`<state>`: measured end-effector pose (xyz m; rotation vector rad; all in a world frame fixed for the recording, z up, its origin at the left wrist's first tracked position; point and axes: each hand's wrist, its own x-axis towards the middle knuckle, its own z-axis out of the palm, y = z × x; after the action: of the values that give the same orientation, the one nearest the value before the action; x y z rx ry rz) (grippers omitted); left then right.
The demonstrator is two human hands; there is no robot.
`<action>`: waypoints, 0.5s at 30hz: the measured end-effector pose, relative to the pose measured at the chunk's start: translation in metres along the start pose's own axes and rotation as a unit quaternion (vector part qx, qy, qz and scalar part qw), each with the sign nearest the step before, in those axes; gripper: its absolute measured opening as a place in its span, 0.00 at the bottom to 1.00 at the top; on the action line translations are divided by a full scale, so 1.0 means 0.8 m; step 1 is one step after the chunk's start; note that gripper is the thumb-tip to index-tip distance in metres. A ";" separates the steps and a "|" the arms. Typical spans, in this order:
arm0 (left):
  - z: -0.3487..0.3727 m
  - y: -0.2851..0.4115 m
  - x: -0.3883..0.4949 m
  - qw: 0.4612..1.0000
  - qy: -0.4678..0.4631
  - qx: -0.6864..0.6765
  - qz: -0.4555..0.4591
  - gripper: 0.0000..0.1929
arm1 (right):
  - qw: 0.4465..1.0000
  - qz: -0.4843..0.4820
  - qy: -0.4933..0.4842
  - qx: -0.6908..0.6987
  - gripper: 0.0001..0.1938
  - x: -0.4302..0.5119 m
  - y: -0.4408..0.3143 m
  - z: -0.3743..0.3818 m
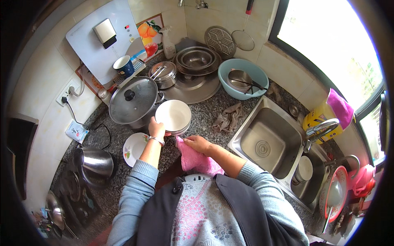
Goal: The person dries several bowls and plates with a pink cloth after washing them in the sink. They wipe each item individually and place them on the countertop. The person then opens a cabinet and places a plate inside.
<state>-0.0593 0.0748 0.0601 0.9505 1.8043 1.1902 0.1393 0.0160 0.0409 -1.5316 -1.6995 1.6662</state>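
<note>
My left hand grips the near left rim of a stack of white bowls on the granite counter, its thumb on the top bowl's edge. A pink cloth hangs from my right hand, just below the bowls and apart from them. To the left, partly behind my left forearm, lies a white plate with a floral print. A crumpled brown rag lies to the right of the bowls.
A lidded pot stands close behind my left hand. Beyond are a steel lidded pan, stacked steel basins and a light-blue basin. At right is a double sink with bowls inside; at left, an electric kettle.
</note>
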 end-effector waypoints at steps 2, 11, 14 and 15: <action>0.000 0.001 0.000 0.999 0.005 0.032 0.010 0.14 | 1.000 0.010 -0.005 0.010 0.28 -0.001 0.005 0.002; 0.002 -0.009 0.008 0.990 0.034 0.137 0.008 0.13 | 0.996 0.052 -0.011 0.077 0.29 -0.028 -0.016 0.000; 0.002 -0.006 0.009 0.993 0.015 0.116 -0.023 0.12 | 0.992 0.067 -0.018 0.106 0.29 -0.032 -0.019 0.000; 0.002 -0.006 0.009 0.994 0.013 0.106 -0.023 0.12 | 0.990 0.070 -0.022 0.117 0.29 -0.032 -0.019 -0.001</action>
<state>-0.0619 0.0801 0.0541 1.0088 1.9921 1.0008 0.1425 -0.0009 0.0656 -1.5409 -1.3857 1.9059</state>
